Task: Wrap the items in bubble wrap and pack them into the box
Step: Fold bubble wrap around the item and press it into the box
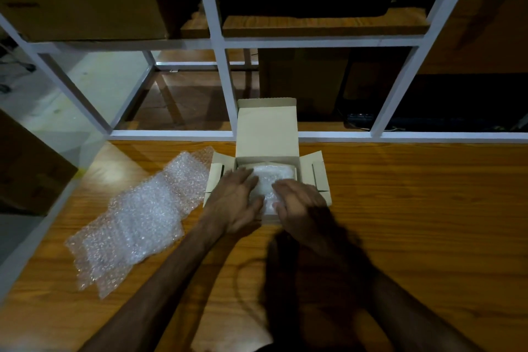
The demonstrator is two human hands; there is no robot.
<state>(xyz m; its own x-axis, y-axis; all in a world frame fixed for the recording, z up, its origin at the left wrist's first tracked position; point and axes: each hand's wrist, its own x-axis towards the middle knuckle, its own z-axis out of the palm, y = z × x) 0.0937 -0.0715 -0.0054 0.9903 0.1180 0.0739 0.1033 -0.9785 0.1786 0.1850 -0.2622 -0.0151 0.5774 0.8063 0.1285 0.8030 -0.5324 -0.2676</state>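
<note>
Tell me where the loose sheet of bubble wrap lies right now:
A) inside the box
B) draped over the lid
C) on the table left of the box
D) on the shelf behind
C: the loose bubble wrap sheet lies flat on the table, left of the box.

Both bare forearms are extended forward, converging. The left hand (238, 200) is laid palm down with fingers straight and slightly spread. Just beside it, the right hand (300, 206) is held palm down, fingers loosely bent.
</note>
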